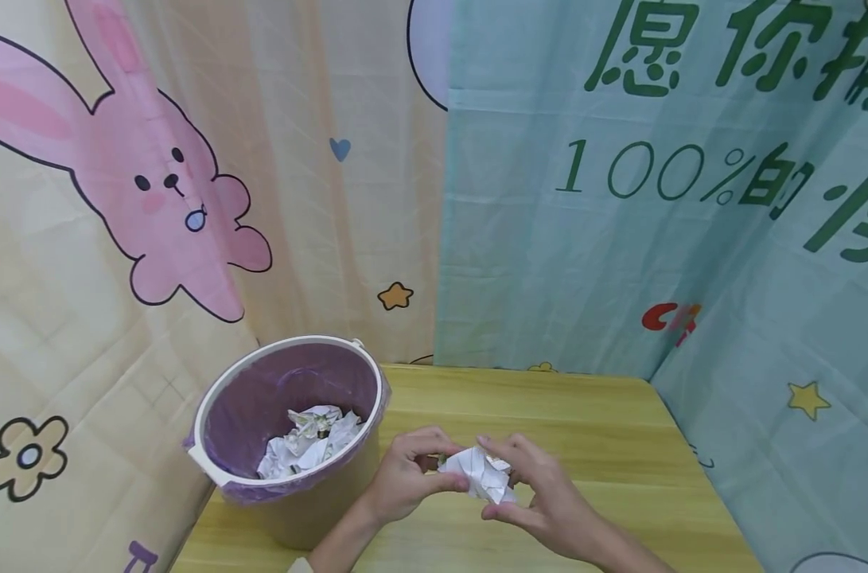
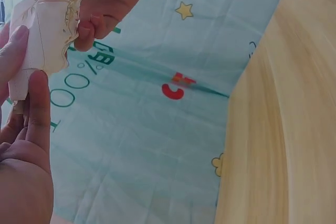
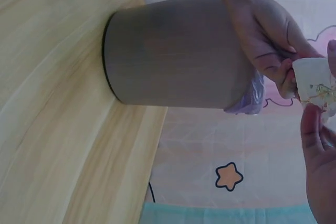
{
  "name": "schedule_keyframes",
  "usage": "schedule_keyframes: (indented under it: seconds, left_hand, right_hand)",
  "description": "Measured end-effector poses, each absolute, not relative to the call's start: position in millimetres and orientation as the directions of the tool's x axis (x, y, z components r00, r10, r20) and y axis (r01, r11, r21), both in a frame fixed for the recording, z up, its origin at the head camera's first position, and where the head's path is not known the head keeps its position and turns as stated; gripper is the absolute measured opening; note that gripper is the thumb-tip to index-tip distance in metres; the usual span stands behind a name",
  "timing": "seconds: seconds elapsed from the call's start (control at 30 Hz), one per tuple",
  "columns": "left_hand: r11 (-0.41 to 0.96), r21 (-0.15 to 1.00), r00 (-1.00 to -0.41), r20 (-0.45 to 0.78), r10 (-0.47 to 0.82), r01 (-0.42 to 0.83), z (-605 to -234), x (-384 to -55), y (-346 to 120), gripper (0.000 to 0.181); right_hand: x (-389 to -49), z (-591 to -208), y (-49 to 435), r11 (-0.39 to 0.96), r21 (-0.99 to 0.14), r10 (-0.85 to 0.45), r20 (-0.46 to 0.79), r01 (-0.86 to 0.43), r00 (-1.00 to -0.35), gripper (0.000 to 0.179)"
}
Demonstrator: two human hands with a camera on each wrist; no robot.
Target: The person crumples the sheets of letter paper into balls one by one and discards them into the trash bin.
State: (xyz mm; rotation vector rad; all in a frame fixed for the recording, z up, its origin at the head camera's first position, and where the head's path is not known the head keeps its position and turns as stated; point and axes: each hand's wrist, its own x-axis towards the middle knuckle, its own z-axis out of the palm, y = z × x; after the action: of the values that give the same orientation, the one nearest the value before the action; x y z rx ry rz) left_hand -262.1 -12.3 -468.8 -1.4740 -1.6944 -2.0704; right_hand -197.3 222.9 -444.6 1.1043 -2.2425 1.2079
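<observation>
Both hands hold one crumpled piece of white paper (image 1: pixel 482 473) in the air over the near part of the table. My left hand (image 1: pixel 410 475) pinches its left side between thumb and fingers. On the opposite side, my right hand (image 1: pixel 544 497) grips it with thumb below and fingers above. A yellowish printed pattern runs along one edge of the paper (image 2: pixel 44 35) in the left wrist view. To the left stands a bin (image 1: pixel 319 493) lined with a purple bag (image 1: pixel 251 414). Inside the bin lie crumpled white papers (image 1: pixel 312 442).
The wooden table (image 1: pixel 548 414) extends behind and to the right of the hands. Printed curtains enclose it: a beige one (image 1: pixel 319 239) on the left and a teal one (image 1: pixel 519 278) on the right. The bin's rim (image 1: pixel 215 382) stands close to the left curtain.
</observation>
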Motion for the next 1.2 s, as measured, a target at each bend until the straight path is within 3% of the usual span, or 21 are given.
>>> schedule_keyframes:
  seconds: [0.17, 0.3, 0.4, 0.57, 0.67, 0.73, 0.83, 0.9, 1.0, 1.1, 1.2]
  left_hand:
    - [-0.449, 0.721, -0.515, 0.692, 0.507, 0.527, -466, -263, -10, 0.017]
    - [-0.486, 0.723, -0.521, 0.691, 0.501, 0.492, -465, -262, -7, 0.013]
    - [-0.461, 0.738, -0.558, 0.674, 0.484, 0.492, -465, -259, -5, 0.018]
    - [-0.392, 0.804, -0.673, 0.59, 0.446, 0.446, -466, -254, 1, 0.032]
    - [-0.421, 0.784, -0.666, 0.615, 0.422, 0.457, -464, -251, 4, 0.044]
    - [-0.439, 0.743, -0.63, 0.665, 0.4, 0.505, -462, -252, 6, 0.047]
    - [-0.417, 0.68, -0.564, 0.733, 0.381, 0.603, -459, -255, 8, 0.036]
    - [-0.394, 0.654, -0.533, 0.756, 0.38, 0.646, -457, -258, 8, 0.032]
    - [-0.377, 0.651, -0.508, 0.755, 0.415, 0.659, -458, -263, 4, 0.031]
    - [-0.427, 0.7, -0.51, 0.712, 0.483, 0.572, -460, -263, 2, 0.028]
    - [-0.476, 0.758, -0.529, 0.652, 0.543, 0.445, -460, -259, 0, 0.031]
  right_hand:
    - [-204, -453, 220, 0.241, -0.516, -0.405, 0.716, -0.822, -0.569, 0.047]
    - [-209, -457, 216, 0.11, -0.558, -0.33, 0.76, -0.822, -0.56, 0.042]
    - [-208, -458, 213, 0.048, -0.621, -0.271, 0.746, -0.782, -0.609, 0.042]
    - [-206, -454, 210, 0.012, -0.763, -0.169, 0.635, -0.646, -0.753, 0.025]
    - [-208, -447, 213, -0.014, -0.832, -0.158, 0.55, -0.555, -0.82, 0.017]
    - [-209, -443, 218, -0.017, -0.858, -0.183, 0.507, -0.513, -0.842, 0.016]
    - [-208, -438, 226, 0.041, -0.853, -0.249, 0.495, -0.52, -0.832, 0.019]
    - [-207, -435, 229, 0.148, -0.796, -0.295, 0.53, -0.586, -0.795, 0.023]
    - [-205, -432, 231, 0.345, -0.604, -0.377, 0.611, -0.718, -0.696, 0.037]
    - [-204, -430, 232, 0.448, -0.315, -0.491, 0.696, -0.837, -0.525, 0.043]
    - [-207, -431, 231, 0.397, -0.051, -0.583, 0.757, -0.916, -0.295, 0.046]
